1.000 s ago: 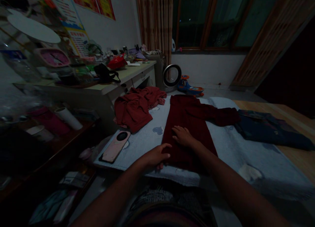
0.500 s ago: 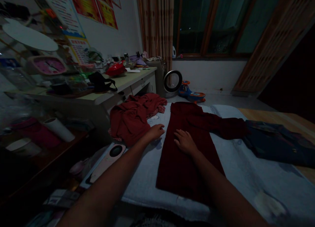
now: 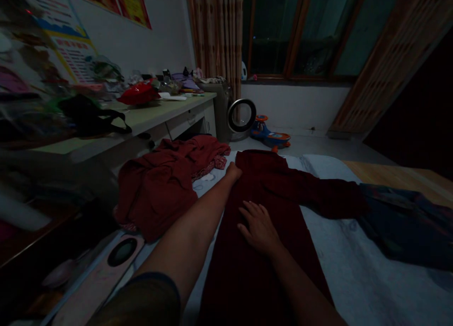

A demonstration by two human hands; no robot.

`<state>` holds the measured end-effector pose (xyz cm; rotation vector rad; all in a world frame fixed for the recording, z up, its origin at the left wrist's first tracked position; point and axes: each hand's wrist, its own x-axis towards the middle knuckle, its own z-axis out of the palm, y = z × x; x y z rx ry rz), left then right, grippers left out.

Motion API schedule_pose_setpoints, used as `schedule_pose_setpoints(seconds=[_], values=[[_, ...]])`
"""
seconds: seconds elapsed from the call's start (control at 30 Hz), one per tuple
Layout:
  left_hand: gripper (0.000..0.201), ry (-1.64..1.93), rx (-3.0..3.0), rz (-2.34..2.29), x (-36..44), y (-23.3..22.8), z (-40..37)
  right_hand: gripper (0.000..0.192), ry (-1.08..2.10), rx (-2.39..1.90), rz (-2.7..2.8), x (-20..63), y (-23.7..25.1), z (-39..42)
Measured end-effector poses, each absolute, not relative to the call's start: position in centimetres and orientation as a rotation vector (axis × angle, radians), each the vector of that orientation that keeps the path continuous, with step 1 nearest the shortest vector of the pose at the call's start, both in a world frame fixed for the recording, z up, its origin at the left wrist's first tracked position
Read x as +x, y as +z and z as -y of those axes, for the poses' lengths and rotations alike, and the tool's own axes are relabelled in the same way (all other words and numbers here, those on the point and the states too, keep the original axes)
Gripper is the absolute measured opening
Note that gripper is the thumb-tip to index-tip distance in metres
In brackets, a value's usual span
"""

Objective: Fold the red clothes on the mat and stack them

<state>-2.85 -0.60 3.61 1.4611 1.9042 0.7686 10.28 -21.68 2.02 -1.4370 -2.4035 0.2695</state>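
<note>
A dark red long-sleeved garment [image 3: 262, 279] lies spread out on a pale blue cloth [image 3: 339, 241], one sleeve stretched to the right. My left hand [image 3: 233, 172] is at the garment's upper left edge, its fingers closed on the fabric there; the fingertips are partly hidden. On the middle of the garment my right hand [image 3: 260, 227] rests flat, fingers spread and palm down. A heap of rust-red clothing [image 3: 166, 179] sits to the left of my left forearm. Dark blue folded clothing [image 3: 406, 227] touches the sleeve's end at the right.
A pale pink device with a dark round part [image 3: 122, 250] lies at the lower left. Along the left wall stands a cluttered desk [image 3: 170, 111]. Beyond the bed are a round-framed appliance [image 3: 242, 114] and a blue-and-orange ride-on toy [image 3: 271, 135].
My left hand has reached forward and right, from the blue cloth to the garment's upper edge, and closed. My right hand still lies on the garment. The view has moved closer.
</note>
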Motion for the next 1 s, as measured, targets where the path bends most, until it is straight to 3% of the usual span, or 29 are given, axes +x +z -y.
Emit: schedule_pose_setpoints(seconds=[0.1,0.23,0.5,0.63,0.8,0.9,1.0], values=[[0.053,0.795,1.376,-1.93,-3.0,2.9,-2.0,0.051,0.316,-1.433,2.393,10.4,2.1,21.6],[0.036,0.779,1.357,-1.908,-2.9,2.4,-4.5,0.051,0.362,-1.432,2.383,10.5,2.3,21.5],[0.026,0.803,1.599,-2.019,-2.5,2.5,-5.7,0.054,0.431,-1.438,2.368,10.5,2.5,21.5],[0.034,0.84,1.789,-2.114,-1.9,2.5,-4.1,0.054,0.453,-1.442,2.358,10.5,2.6,21.6],[0.038,0.446,2.427,-2.014,-1.1,2.3,-3.6,0.054,0.451,-1.443,2.362,10.5,2.7,21.5],[0.036,0.291,2.47,-1.884,-1.3,1.5,-4.4,0.053,0.45,-1.45,2.359,10.4,2.7,21.5],[0.047,0.197,2.443,-1.854,-1.8,0.7,-5.2,0.053,0.459,-1.446,2.354,10.4,2.6,21.5]])
